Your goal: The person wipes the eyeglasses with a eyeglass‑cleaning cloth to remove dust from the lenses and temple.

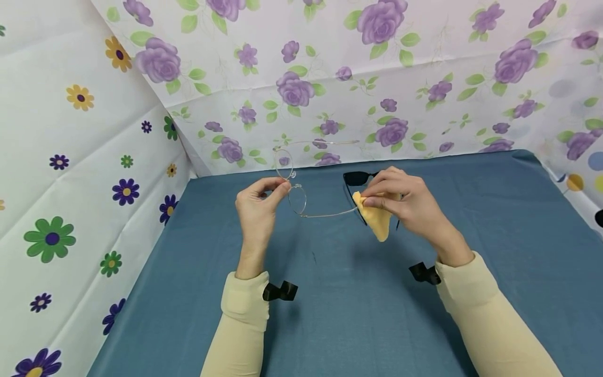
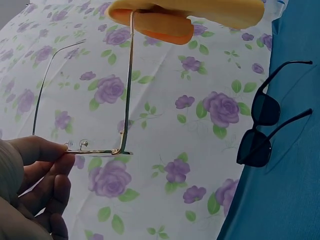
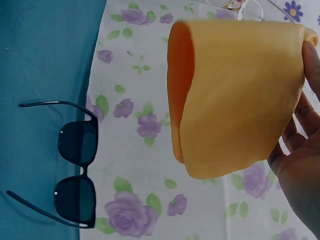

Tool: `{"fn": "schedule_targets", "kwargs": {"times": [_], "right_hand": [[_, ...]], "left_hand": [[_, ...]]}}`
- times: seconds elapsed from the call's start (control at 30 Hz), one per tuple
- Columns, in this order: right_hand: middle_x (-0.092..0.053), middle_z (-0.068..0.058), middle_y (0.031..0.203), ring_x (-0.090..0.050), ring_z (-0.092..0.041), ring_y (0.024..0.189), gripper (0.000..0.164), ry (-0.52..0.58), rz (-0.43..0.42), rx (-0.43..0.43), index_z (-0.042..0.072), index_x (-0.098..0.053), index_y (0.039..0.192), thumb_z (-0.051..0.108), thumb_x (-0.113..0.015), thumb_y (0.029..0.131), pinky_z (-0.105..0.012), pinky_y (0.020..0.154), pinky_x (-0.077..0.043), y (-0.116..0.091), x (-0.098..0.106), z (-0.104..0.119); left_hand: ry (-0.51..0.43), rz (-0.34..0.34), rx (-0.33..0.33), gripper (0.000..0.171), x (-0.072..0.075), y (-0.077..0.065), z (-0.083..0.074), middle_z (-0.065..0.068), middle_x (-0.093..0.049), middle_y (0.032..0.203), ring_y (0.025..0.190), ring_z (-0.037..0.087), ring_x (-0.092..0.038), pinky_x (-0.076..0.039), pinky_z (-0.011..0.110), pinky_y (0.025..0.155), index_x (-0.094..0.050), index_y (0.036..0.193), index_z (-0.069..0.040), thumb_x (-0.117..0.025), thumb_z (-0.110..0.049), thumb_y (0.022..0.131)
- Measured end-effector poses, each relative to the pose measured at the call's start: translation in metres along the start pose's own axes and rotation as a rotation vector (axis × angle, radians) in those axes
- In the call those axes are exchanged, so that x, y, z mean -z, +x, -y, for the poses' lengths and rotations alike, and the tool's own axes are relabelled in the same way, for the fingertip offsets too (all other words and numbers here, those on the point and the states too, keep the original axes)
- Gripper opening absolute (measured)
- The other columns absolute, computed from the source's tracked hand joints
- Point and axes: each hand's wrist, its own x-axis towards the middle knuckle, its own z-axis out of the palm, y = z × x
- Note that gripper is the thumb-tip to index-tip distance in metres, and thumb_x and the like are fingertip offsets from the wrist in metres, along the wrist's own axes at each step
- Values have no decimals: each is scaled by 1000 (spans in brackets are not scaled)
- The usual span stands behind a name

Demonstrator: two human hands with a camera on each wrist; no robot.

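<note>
The wire glasses (image 1: 298, 199) are resting in the left hand (image 1: 258, 209), its thumb and finger pinching the front near the bridge. Their temples are running rightward from that hand, the nearer one's tip meeting the yellow cloth (image 1: 378, 220) that the right hand (image 1: 405, 196) is pinching. Beyond the right hand, sunglasses (image 1: 357, 178) are sitting near the far edge of the tabletop (image 1: 348, 314), which is stretching personward beneath both hands.

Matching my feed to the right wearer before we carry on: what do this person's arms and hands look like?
The left hand and right hand wear no gloves. The left sleeve and right sleeve are long, plain and pale cream-yellow, with wide cuffs. A small, angular black piece sits at each wrist. No cables show.
</note>
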Motion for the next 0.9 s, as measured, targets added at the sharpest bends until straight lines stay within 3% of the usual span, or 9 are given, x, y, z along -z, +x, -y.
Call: {"fn": "schedule_targets", "kwargs": {"times": [0.23, 0.43, 0.53, 0.63, 0.77, 0.9], "right_hand": [[-72, -2, 99, -61, -13, 91, 16, 4, -67, -147, 7, -82, 99, -5, -78, 89, -25, 73, -47, -3, 4, -7], [-72, 3, 100, -64, -15, 97, 11, 46, -164, -212, 1, -82, 102, 0, -75, 94, -24, 79, -50, -3, 8, -11], [-72, 3, 103, -64, -18, 101, 11, 110, -205, -194, -6, -80, 101, -5, -73, 93, -22, 85, -53, -2, 8, -9], [-70, -4, 107, -61, -24, 107, 11, 250, -259, -171, -13, -77, 101, -8, -71, 93, -23, 88, -54, -2, 9, -8], [-64, -11, 104, -54, -28, 104, 15, 432, -340, -152, -18, -75, 103, -6, -71, 94, -24, 83, -53, -2, 10, -9], [-66, -10, 98, -56, -24, 96, 19, 488, -364, -185, -16, -74, 108, -2, -71, 96, -24, 79, -53, -1, 8, -9]], "left_hand": [[27, -22, 23, 9, 0, 0, 3, 10, -77, 89, 81, 11, -63, -40, 30, 69, -82, 92, -3, -82, -12, 90], [53, 12, 57, 9, -2, -1, 2, 8, -78, 91, 78, 11, -61, -38, 25, 63, -83, 93, -5, -82, -13, 90], [43, 47, 63, 9, -4, -2, 1, 7, -78, 93, 78, 12, -62, -39, 25, 62, -83, 93, -5, -81, -13, 90], [20, 76, 64, 9, -4, -2, 1, 7, -78, 94, 79, 14, -63, -41, 25, 62, -83, 93, -4, -81, -12, 90], [-12, 100, 70, 7, -5, -2, 1, 7, -78, 94, 79, 15, -64, -42, 26, 63, -82, 92, -3, -81, -10, 90], [-44, 133, 88, 7, -8, -4, -1, 7, -78, 92, 78, 16, -65, -44, 27, 66, -82, 92, -2, -81, -9, 90]]}}
